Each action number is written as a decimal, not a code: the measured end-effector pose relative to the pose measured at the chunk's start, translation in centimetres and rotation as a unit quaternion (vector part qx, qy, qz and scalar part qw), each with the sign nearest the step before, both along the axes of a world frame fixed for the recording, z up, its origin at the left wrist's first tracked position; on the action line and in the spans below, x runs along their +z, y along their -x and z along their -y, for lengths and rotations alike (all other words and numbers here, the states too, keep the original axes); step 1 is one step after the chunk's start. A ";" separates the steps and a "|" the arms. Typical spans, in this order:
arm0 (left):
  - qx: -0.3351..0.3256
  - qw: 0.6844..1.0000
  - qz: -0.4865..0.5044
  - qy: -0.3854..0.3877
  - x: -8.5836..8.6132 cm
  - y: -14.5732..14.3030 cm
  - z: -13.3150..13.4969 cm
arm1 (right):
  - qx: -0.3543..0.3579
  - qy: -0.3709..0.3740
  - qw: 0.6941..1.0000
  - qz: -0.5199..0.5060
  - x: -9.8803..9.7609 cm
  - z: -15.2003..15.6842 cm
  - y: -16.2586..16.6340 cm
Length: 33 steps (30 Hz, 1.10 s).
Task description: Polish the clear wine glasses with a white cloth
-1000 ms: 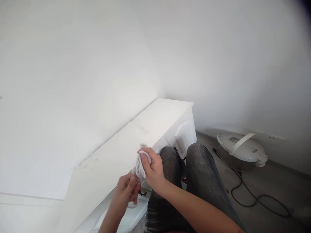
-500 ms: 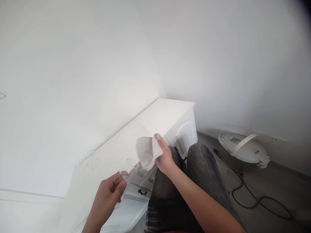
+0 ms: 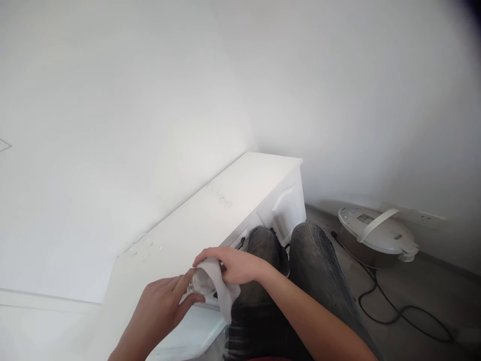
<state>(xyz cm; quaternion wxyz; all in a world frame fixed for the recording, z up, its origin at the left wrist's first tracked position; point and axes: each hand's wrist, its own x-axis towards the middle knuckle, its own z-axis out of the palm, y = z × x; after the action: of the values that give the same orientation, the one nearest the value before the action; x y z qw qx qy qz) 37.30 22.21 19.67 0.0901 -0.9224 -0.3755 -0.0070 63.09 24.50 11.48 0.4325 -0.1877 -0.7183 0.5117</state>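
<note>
White wall (image 3: 150,90), white cabinet (image 3: 240,195) — grey floor (image 3: 413,291), evenly lit.

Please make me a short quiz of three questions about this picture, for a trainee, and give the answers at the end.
1. True or false: the right hand has its grip on a white cloth.
2. Where does the electric cooker stand? A) on a chair B) on the floor C) on the person's lap
3. Fill in: the cord that runs from the cooker is ____ in colour.

Key: 1 true; 2 B; 3 black.
</note>
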 end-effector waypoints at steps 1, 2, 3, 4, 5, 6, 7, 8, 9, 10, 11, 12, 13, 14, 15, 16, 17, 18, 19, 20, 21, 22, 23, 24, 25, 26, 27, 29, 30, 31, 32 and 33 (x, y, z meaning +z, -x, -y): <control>-0.036 0.998 0.001 -0.048 -0.3 0.4 -0.4 | -0.007 0.015 1.000 0.008 -0.6 -0.3 0.6; -0.065 0.994 0.003 -0.085 -0.5 0.7 -0.8 | 0.003 0.038 0.999 0.003 -1.3 -0.7 1.3; -0.087 0.990 0.008 -0.112 -0.7 0.9 -1.0 | 0.026 0.073 0.997 -0.016 -1.9 -1.1 2.0; -0.100 0.986 0.017 -0.131 -0.8 1.1 -1.2 | 0.054 0.119 0.991 -0.040 -2.5 -1.4 2.6; -0.104 0.984 0.027 -0.142 -0.9 1.1 -1.3 | 0.080 0.173 0.980 -0.065 -2.9 -1.7 3.1; -0.098 0.984 0.036 -0.146 -1.0 1.1 -1.4 | 0.094 0.223 0.967 -0.084 -3.2 -1.9 3.5; -0.083 0.986 0.042 -0.140 -1.2 1.0 -1.4 | 0.089 0.255 0.958 -0.094 -3.4 -1.9 3.8; -0.058 0.990 0.043 -0.124 -1.4 0.9 -1.4 | 0.069 0.260 0.959 -0.092 -3.4 -1.9 3.9; -0.025 0.994 0.040 -0.099 -1.7 0.7 -1.4 | 0.035 0.235 0.968 -0.085 -3.2 -1.8 3.8; 0.015 0.997 0.035 -0.068 -2.0 0.4 -1.4 | -0.004 0.184 0.980 -0.076 -3.0 -1.7 3.6; 0.059 0.997 0.033 -0.033 -2.3 0.2 -1.4 | -0.039 0.117 0.990 -0.068 -2.8 -1.6 3.4; 0.101 0.994 0.035 0.012 -2.6 -0.1 -1.3 | -0.059 0.043 0.996 -0.056 -2.6 -1.6 3.0; 0.137 0.987 0.043 0.072 -2.8 -0.3 -1.2 | -0.060 -0.030 0.997 -0.040 -2.4 -1.6 2.6; 0.167 0.973 0.055 0.149 -2.9 -0.6 -1.1 | -0.045 -0.095 0.994 -0.023 -2.3 -1.7 2.2; 0.191 0.951 0.070 0.234 -2.9 -0.8 -1.0 | -0.017 -0.149 0.989 -0.007 -2.3 -1.8 1.8; 0.209 0.922 0.084 0.316 -2.8 -1.0 -0.9 | 0.012 -0.191 0.982 0.007 -2.3 -1.9 1.5; 0.220 0.894 0.098 0.377 -2.6 -1.1 -0.8 | 0.035 -0.217 0.975 0.012 -2.3 -2.0 1.3; 0.224 0.878 0.111 0.408 -2.3 -1.2 -0.8 | 0.048 -0.225 0.973 0.007 -2.4 -2.0 1.2; 0.220 0.879 0.116 0.406 -2.1 -1.2 -0.8 | 0.046 -0.214 0.976 -0.006 -2.4 -2.0 1.2; 0.212 0.897 0.113 0.371 -2.0 -1.2 -0.8 | 0.030 -0.186 0.982 -0.023 -2.4 -1.9 1.3; 0.199 0.925 0.104 0.308 -2.0 -1.1 -0.9 | 0.011 -0.138 0.990 -0.035 -2.3 -1.8 1.4; 0.183 0.952 0.089 0.229 -2.0 -1.0 -1.0 | -0.002 -0.069 0.997 -0.046 -2.3 -1.7 1.6; 0.169 0.972 0.071 0.148 -2.2 -0.8 -1.1 | 0.004 0.018 0.998 -0.052 -2.3 -1.6 1.8; 0.153 0.984 0.053 0.078 -2.5 -0.7 -1.2 | 0.027 0.110 0.992 -0.054 -2.4 -1.5 2.0; 0.138 0.989 0.039 0.026 -2.8 -0.6 -1.3 | 0.059 0.195 0.978 -0.052 -2.4 -1.5 2.1; 0.123 0.992 0.028 -0.002 -3.1 -0.6 -1.4 | 0.090 0.261 0.960 -0.048 -2.4 -1.4 2.2; 0.113 0.993 0.019 -0.010 -3.4 -0.6 -1.5 | 0.104 0.294 0.949 -0.043 -2.3 -1.4 2.3; 0.118 0.993 0.014 0.012 -3.8 -0.9 -1.5 | 0.055 0.259 0.964 -0.021 -2.0 -1.3 2.3; 0.132 0.990 0.020 0.034 -3.9 -1.1 -1.5 | 0.003 0.206 0.978 -0.011 -1.8 -1.2 2.1; 0.149 0.986 0.032 0.063 -3.8 -1.4 -1.4 | -0.048 0.144 0.988 -0.002 -1.5 -1.1 2.0; 0.163 0.980 0.047 0.101 -3.8 -1.5 -1.4 | -0.087 0.080 0.993 0.008 -1.2 -1.0 1.7; 0.170 0.972 0.069 0.145 -3.7 -1.7 -1.3 | -0.107 0.021 0.994 0.016 -1.0 -0.9 1.3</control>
<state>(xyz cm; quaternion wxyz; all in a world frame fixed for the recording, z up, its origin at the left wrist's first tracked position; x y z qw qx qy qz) 38.96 23.47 15.92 -0.0709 -0.8456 -0.5291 -0.0003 61.79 25.37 10.53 0.4691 -0.2810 -0.6899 0.4744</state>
